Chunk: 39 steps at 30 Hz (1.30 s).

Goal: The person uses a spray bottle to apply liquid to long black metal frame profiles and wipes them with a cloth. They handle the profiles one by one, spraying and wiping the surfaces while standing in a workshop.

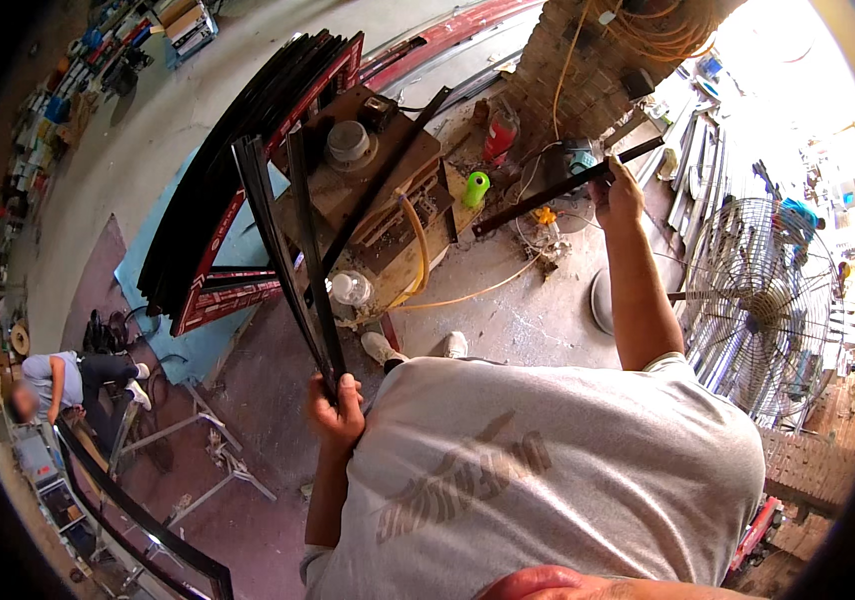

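My left hand, low beside my body, is closed round the lower ends of several long black metal profiles that slant up and away. Out in front on the right, my right hand grips a shorter dark metal bar near its right part. That bar hangs above the cluttered floor, apart from the bench. A brown work table with a dirty surface stands between the two hands. Another dark strip lies slanting across it, and a round white container sits on top.
Black frames with red edges stand stacked at the left. A caged fan is on the right. Near the table are a lime-green bottle, a red bottle and an orange hose. Another person sits at far left.
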### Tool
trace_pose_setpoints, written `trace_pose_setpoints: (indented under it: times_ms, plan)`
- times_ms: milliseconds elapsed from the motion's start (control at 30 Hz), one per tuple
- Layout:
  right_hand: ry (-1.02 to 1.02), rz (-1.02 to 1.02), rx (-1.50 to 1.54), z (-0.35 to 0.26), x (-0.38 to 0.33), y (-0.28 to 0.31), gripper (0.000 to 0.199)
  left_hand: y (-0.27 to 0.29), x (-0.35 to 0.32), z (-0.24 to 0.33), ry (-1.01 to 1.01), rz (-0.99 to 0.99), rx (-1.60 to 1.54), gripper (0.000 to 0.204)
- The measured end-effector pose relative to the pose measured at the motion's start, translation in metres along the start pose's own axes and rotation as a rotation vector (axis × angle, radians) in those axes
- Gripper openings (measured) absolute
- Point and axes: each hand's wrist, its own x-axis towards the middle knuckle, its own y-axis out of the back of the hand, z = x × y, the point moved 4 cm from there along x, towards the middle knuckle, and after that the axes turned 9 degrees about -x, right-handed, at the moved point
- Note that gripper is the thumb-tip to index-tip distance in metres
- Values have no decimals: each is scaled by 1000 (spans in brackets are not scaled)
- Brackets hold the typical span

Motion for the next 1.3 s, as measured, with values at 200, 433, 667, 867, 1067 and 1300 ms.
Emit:
trace_pose_setpoints:
  times_ms: [200, 433, 667, 867, 1067, 1300]
  plan:
    - [-79, -157, 82, 26, 6, -9, 11, 2, -2, 9, -67, -8, 82, 20]
    - [-182, -481, 30, 50, -86, -122, 10, 8, -1, 9, -83, 72, -8, 21]
    - [-150, -653, -169, 81, -125, -210, 13, 25, -3, 10, -105, 179, -34, 21]
    - [-113, -611, -344, 85, -138, -241, 21, 29, -12, -3, -77, 197, -89, 19]
    - [-163, -577, -345, 79, -143, -243, 22, 34, -14, -4, -18, 218, -106, 19]
    - [264, -602, -411, 96, -141, -207, 23, 36, -13, -11, -23, 126, -41, 17]
